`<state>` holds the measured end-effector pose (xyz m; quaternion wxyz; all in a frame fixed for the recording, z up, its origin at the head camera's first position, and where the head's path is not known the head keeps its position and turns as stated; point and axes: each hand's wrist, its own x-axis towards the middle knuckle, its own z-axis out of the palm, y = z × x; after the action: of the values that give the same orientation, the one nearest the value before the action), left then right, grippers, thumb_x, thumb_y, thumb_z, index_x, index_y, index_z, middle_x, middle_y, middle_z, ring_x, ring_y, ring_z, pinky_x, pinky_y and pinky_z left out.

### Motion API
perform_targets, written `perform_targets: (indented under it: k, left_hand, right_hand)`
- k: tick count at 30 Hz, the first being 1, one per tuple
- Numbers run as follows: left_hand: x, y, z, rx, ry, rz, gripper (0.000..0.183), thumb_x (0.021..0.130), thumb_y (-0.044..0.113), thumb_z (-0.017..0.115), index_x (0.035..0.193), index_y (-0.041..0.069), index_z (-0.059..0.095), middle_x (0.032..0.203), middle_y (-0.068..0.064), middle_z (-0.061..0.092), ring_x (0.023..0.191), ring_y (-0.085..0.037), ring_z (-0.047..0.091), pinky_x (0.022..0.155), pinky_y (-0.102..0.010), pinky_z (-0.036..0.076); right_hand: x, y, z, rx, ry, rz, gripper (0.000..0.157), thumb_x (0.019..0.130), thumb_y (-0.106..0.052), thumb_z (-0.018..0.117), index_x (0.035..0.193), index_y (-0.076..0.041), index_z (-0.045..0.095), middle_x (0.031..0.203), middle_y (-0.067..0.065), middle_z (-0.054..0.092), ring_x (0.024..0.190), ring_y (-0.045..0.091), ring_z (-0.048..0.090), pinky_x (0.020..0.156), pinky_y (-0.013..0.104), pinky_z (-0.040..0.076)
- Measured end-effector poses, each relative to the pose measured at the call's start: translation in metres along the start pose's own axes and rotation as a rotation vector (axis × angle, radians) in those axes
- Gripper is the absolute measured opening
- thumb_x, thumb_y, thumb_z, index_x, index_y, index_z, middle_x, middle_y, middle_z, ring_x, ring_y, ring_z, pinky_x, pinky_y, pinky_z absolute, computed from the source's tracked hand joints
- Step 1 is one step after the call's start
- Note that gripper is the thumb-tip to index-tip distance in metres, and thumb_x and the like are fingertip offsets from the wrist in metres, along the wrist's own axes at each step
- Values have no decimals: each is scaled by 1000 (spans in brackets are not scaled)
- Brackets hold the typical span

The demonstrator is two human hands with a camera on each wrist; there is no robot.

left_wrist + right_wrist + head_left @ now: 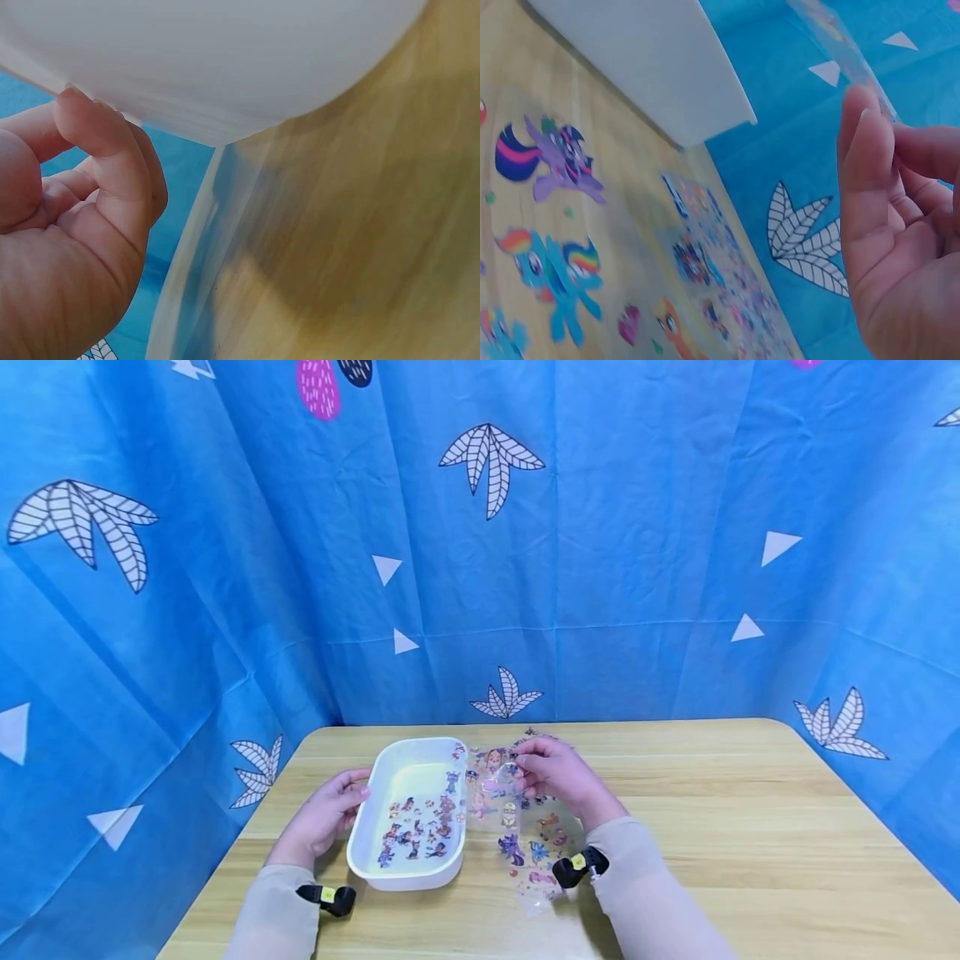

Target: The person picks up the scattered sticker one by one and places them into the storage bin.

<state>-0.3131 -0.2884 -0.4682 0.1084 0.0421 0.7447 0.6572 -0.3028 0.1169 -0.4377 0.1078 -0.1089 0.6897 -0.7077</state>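
Observation:
A white plastic tub [408, 882] stands raised at the left of the table, tilted, with cartoon stickers showing along its inside and right wall. My left hand [321, 818] grips its left rim, thumb over the edge and curled fingers beneath. In the left wrist view, the fingers [105, 146] touch the tub's pale underside. My right hand [558, 775] pinches a clear sticker sheet [491, 787] between thumb and fingertips, beside the tub's right rim. Edge-on in the right wrist view, that sheet [840, 41] rises from the pinch. Whether the sheet touches the tub, I cannot tell.
Another clear sheet with pony stickers [537, 852] lies on the wooden table [720, 843] under my right wrist. More sticker sheets [739, 289] lie toward the table's far edge. A blue patterned curtain [630, 543] hangs behind and at both sides.

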Motion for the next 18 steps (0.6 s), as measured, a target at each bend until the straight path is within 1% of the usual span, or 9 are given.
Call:
perform_targets:
  k: [3,9,15,18]
  left_hand:
    - [0,0,0,0,10,-6,48,105,10,54,149,-2,38,114,-16,61,90,-18,65,73,-28,57]
    - [-1,-1,0,-4,-1,0,49,105,10,53,149,-3,37,111,-14,61,88,-16,64,73,-27,57]
    - [0,-1,0,-1,-1,-2,49,104,11,54,148,-3,38,110,-13,61,88,-17,64,72,-27,56]
    - [1,-2,0,-2,-5,1,49,104,10,55,148,-4,38,109,-12,60,87,-16,64,71,-27,56]
  right_hand:
    - [2,1,8,-4,-8,7,22,103,-10,55,121,1,60,94,14,62,75,22,63,66,32,56]
    - [9,6,22,-14,-7,31,21,103,-12,55,120,-1,61,93,15,63,76,22,65,71,35,58]
    - [13,9,32,32,-23,26,21,103,-13,55,120,-2,60,99,18,64,80,25,66,72,35,59]
    - [14,10,37,47,-21,27,20,103,-13,55,119,-3,62,97,16,64,81,27,66,71,34,59]
